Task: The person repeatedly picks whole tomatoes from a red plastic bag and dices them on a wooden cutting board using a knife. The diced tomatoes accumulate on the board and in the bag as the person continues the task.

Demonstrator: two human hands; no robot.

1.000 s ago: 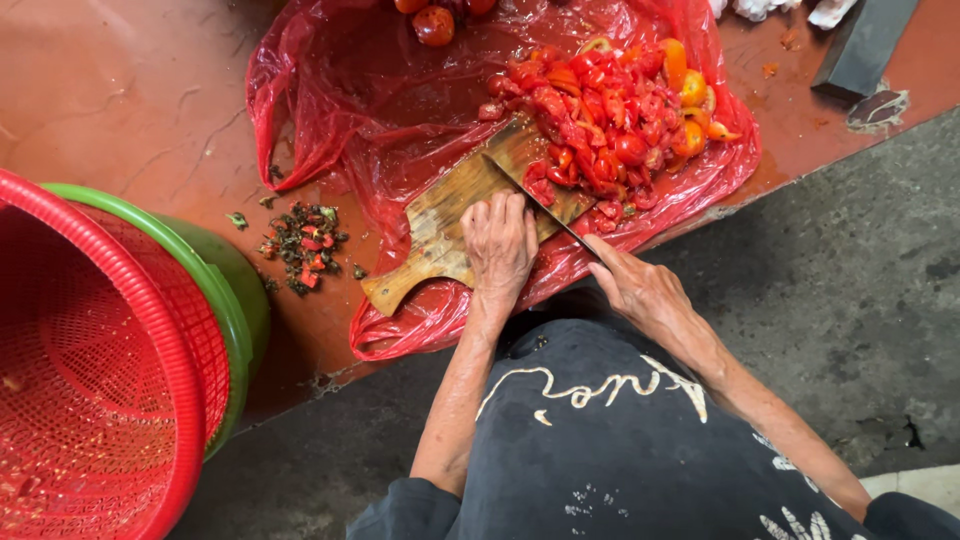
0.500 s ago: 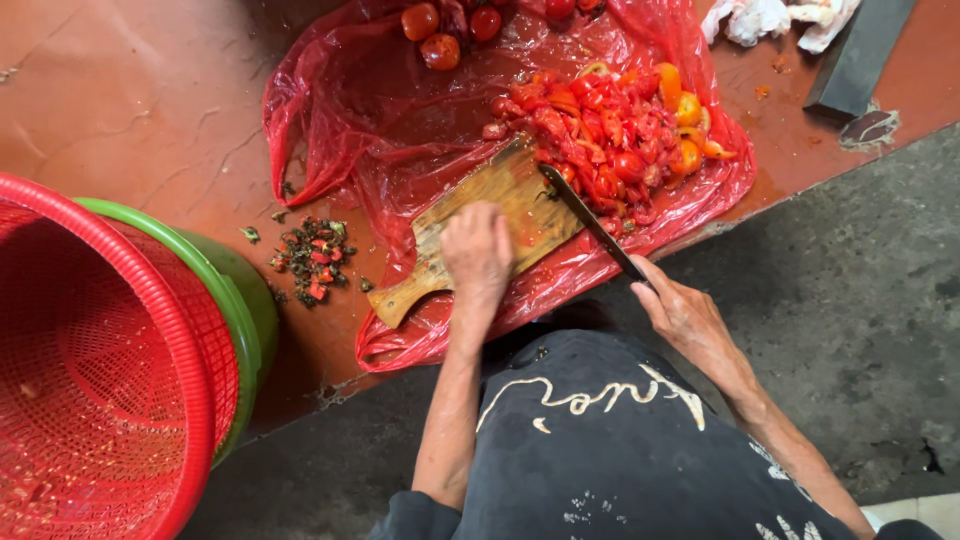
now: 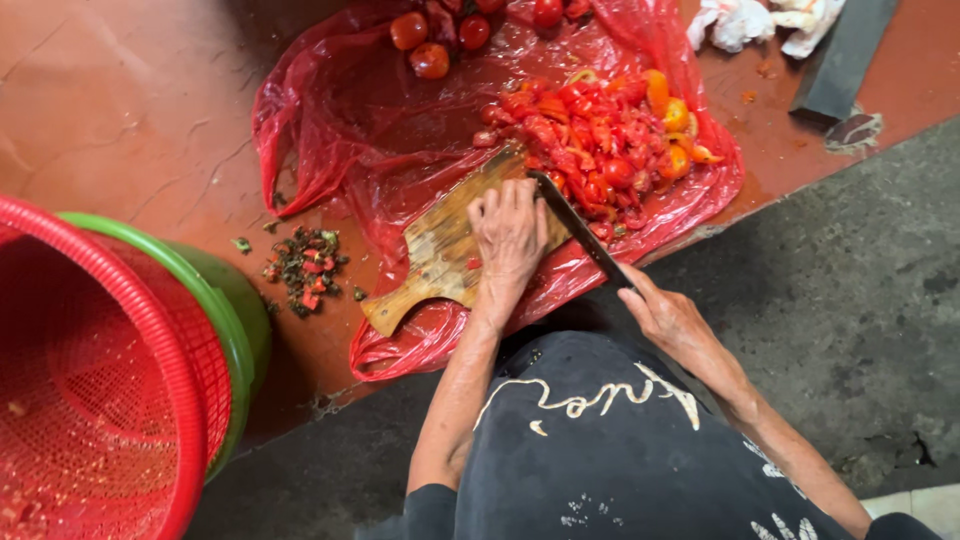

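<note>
A wooden cutting board (image 3: 440,250) lies on a red plastic sheet (image 3: 330,130) spread over the floor. My left hand (image 3: 508,230) rests flat on the board's far end, fingers pointing at a heap of chopped tomato pieces (image 3: 600,140). My right hand (image 3: 668,318) grips the handle of a dark knife (image 3: 578,225), whose blade angles up to the board's edge beside the heap. A few whole tomatoes (image 3: 432,40) sit at the sheet's far side.
A red mesh basket (image 3: 90,390) stands nested in a green tub (image 3: 235,320) at the left. A small pile of tomato stems and scraps (image 3: 305,268) lies on the red floor. White cloth (image 3: 765,20) and a dark slab (image 3: 840,60) lie far right.
The view has shifted downward in the frame. My left hand stays on the board while the knife in my right hand has swung slightly back from the heap toward the board's edge.
</note>
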